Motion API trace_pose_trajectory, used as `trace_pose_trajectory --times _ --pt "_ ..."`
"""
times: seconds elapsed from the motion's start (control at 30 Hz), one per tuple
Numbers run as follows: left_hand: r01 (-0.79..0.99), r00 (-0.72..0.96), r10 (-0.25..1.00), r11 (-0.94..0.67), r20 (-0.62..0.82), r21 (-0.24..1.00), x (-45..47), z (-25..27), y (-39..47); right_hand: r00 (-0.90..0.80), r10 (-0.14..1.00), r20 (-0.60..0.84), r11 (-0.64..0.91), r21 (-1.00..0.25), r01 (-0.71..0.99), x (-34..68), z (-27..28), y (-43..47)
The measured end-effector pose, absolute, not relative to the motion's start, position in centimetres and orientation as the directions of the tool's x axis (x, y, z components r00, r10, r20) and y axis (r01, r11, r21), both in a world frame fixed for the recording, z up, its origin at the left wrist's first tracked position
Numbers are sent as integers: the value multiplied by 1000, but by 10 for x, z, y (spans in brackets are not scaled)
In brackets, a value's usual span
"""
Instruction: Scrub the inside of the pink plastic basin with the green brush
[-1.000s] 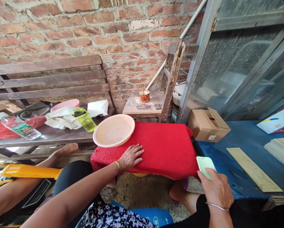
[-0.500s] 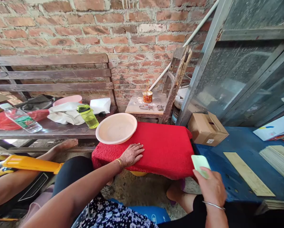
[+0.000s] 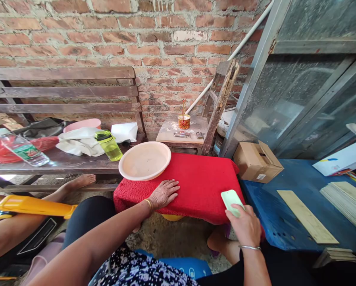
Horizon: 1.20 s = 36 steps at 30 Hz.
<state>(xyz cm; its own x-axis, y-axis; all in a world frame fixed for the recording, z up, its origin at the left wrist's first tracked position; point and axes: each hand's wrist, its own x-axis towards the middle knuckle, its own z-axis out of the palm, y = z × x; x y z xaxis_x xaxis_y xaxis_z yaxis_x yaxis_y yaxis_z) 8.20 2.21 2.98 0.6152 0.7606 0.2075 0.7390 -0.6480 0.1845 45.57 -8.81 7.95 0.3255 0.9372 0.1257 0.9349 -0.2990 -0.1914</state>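
Observation:
A red fleecy cloth [image 3: 201, 182] covers a low table in front of me. My left hand [image 3: 163, 194], with a gold bangle at its wrist, lies flat on the cloth's near edge, fingers spread. Beside it, a pale pink basin [image 3: 145, 161] stands on the left end of the cloth, with nothing visible in it. In my right hand [image 3: 246, 224] is a pale green flat rounded block [image 3: 231, 200], held between thumb and fingers over the cloth's right end. Its underside is hidden, so I cannot tell its exact kind or whether it touches the cloth.
On the left, a wooden bench [image 3: 76, 169] bears a yellow-green bottle [image 3: 108, 146], a water bottle [image 3: 23, 151] and white cloth. A chair behind holds a red-gold tin [image 3: 184, 122] and padlocks. At right, a blue table [image 3: 264, 222] carries a cardboard box [image 3: 256, 162]. Another person's leg shows left.
My right hand has moved left with the pale green block, from beside the blue table to over the red cloth. My left hand stays in place on the cloth.

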Motion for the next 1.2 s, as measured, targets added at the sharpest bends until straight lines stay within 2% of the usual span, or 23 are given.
trace_pose_trajectory --times 0.07,0.17,0.2,0.27,0.37,0.43,0.53,0.6,0.7,0.73,0.83,0.9,1.0,1.07,1.13,1.2 --pt "742 614 763 -645 203 183 82 30 22 355 928 111 -338 -149 929 455 79 -87" --pt "739 618 758 -651 209 174 81 30 23 589 794 150 -578 -114 808 471 79 -90" --pt "736 621 754 -655 212 171 81 30 23 623 765 165 -609 -133 782 476 79 -92" --pt "733 624 751 -659 216 170 81 30 23 572 803 167 -542 -195 818 476 78 -92" --pt "736 619 755 -654 218 173 81 30 22 382 917 120 -347 -236 908 467 77 -90" --pt "740 615 758 -650 218 173 81 30 22 418 904 95 -395 -194 898 466 76 -88" --pt "742 613 760 -648 218 174 82 31 22 597 792 130 -581 -143 801 475 75 -89" --pt "739 615 759 -649 213 179 82 32 22 587 794 155 -560 -186 807 479 74 -89" --pt "736 618 761 -648 200 193 82 34 22 429 895 121 -393 -240 888 475 73 -88" --pt "737 617 762 -647 196 196 82 34 22 410 906 102 -380 -231 896 474 73 -88" --pt "737 617 763 -646 194 197 82 35 22 554 824 119 -535 -161 830 477 75 -89" --pt "736 620 761 -648 189 196 83 35 22 625 762 171 -600 -179 780 479 74 -89" --pt "739 620 766 -643 170 201 83 36 22 496 851 172 -444 -268 855 475 72 -88" --pt "743 617 769 -639 165 201 83 35 22 398 908 129 -353 -273 895 471 71 -87" --pt "742 617 767 -641 173 196 83 34 22 441 891 109 -411 -218 885 471 71 -87" --pt "737 621 760 -649 191 190 82 32 23 559 814 156 -534 -174 827 476 71 -87"
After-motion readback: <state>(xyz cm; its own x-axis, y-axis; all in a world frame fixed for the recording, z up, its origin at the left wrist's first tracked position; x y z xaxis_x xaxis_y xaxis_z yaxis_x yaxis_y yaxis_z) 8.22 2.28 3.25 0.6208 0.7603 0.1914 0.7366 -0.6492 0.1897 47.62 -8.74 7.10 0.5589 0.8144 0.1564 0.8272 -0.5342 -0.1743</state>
